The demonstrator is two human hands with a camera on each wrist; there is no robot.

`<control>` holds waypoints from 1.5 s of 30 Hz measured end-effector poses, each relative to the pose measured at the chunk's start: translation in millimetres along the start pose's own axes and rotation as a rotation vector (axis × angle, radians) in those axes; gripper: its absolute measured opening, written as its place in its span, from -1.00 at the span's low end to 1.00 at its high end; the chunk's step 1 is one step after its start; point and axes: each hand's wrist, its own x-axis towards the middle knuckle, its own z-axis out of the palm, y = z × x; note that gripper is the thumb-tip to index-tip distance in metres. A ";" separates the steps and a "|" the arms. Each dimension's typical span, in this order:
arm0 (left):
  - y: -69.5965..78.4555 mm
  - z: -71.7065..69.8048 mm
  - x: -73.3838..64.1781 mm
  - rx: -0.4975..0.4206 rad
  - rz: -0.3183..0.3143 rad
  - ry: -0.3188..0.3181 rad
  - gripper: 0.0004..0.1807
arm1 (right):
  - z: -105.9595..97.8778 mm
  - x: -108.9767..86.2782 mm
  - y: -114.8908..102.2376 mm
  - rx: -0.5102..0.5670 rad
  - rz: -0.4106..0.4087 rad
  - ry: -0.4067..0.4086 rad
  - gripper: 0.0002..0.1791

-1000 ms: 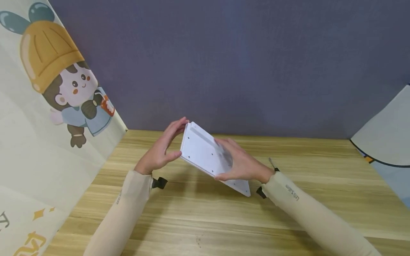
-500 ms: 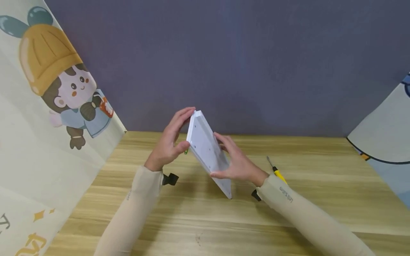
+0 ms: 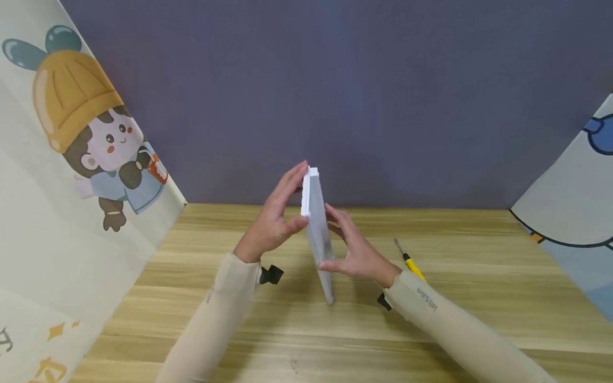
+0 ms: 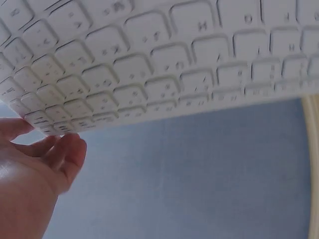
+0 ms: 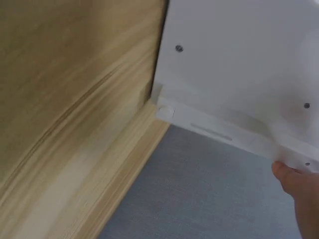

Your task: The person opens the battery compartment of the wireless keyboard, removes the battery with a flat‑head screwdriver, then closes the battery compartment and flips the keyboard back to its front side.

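Observation:
A white keyboard (image 3: pixel 317 234) is held on its edge above the table, almost edge-on to the head view. My left hand (image 3: pixel 279 218) grips its upper left end between thumb and fingers. Lower on the other side, my right hand (image 3: pixel 356 247) spans the back, thumb on the near edge and fingertips at the far edge. Rows of white keys (image 4: pixel 159 55) face the left wrist camera, with left-hand fingertips (image 4: pixel 70 149) at a corner. The right wrist view gives the plain underside (image 5: pixel 234 55) with small screws and a raised bar along one edge.
On the wood-grain table (image 3: pixel 469 298), a yellow-handled screwdriver (image 3: pixel 413 266) lies right of my right wrist. A dark blue-grey panel (image 3: pixel 335 96) rises behind the table. Printed cartoon sheets flank it left and right.
Both hands have turned the keyboard from showing its underside to nearly edge-on, its lower end swinging left. My left hand has moved right, and more of the screwdriver now shows.

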 end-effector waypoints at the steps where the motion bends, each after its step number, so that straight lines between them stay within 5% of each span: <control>1: 0.3 1.5 -0.1 0.007 0.002 0.001 0.10 | 0.7 -0.2 0.2 0.004 -0.005 -0.003 0.23; 12: 3.5 14.1 3.1 0.001 0.026 0.011 0.12 | -4.0 5.4 -13.3 -0.045 -0.083 0.079 0.22; 24: 5.3 20.3 7.1 -0.003 0.023 -0.004 0.11 | -17.5 27.6 -39.0 -0.074 -0.284 0.183 0.19; 37: 3.4 26.3 7.4 -0.031 0.014 -0.014 0.07 | -26.5 31.8 -46.7 -0.088 -0.276 0.181 0.18; 45: 2.3 30.5 5.0 -0.035 -0.021 -0.022 0.09 | -35.5 32.8 -25.2 -0.096 -0.291 0.199 0.14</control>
